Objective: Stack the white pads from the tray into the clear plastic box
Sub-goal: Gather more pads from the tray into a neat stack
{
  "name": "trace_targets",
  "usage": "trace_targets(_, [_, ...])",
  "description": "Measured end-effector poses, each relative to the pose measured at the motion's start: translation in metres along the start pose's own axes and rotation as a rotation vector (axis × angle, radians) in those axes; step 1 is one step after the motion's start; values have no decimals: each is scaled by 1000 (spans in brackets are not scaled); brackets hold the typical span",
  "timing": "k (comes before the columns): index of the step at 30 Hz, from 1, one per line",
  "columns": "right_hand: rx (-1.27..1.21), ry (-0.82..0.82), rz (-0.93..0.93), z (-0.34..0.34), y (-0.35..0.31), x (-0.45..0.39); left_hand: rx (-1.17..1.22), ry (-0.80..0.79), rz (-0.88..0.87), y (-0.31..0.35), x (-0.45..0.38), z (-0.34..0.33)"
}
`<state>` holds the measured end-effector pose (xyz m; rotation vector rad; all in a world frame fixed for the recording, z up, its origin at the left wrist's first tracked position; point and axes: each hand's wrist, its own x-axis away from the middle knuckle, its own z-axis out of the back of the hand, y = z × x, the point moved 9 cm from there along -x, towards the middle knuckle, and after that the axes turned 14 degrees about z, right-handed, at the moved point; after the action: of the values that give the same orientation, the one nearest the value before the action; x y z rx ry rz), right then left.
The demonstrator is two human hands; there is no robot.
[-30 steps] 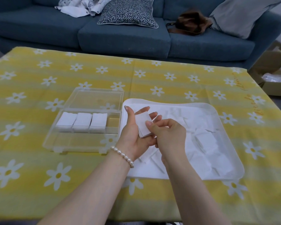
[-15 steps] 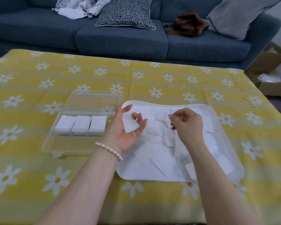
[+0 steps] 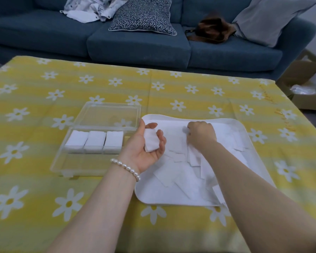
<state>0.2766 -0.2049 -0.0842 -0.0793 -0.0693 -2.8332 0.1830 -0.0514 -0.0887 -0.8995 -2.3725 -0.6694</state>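
The left hand [image 3: 144,147] lies palm up, thumb and curled fingers cupping a small stack of white rectangular pads [image 3: 150,140] just beside the left rim of the white rounded plastic tray [image 3: 171,199]. The right hand [image 3: 202,135] is knuckles up over the tray's far half, fingers bent down onto the loose white pads [image 3: 179,172]; whether they pinch one cannot be told, as the hand's back hides the tips. To the left stands the clear plastic box [image 3: 62,165], lid [image 3: 108,114] laid open behind, with three pad stacks [image 3: 95,141] in a row along its far side. All rests on a yellow daisy-print tablecloth [image 3: 44,207]. Beyond stands a blue sofa [image 3: 135,46] bearing a patterned cushion [image 3: 144,15] and brown bag [image 3: 210,30].
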Motion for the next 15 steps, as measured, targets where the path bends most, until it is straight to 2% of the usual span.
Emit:
trace_targets(3, [-52,83,-42,9,1,11,26,16,-2,3,0,5])
trace_targets(5, [-197,204,-91,21,4,27,37,26,2,3,0,6])
trace_targets(8, [-634,482,-222,41,22,59,10,36,7,-3,-2,3])
trace_targets(10, [-1018,562,-300,45,27,82,-27,37,14,-10,-3,-1])
trace_targets(13, [-1583,500,-386,36,12,106,-78,29,28,-23,-5,-8])
trace_targets(15, [-1716,431,-400,33,-4,116,-115,20,26,-31,-7,-11])
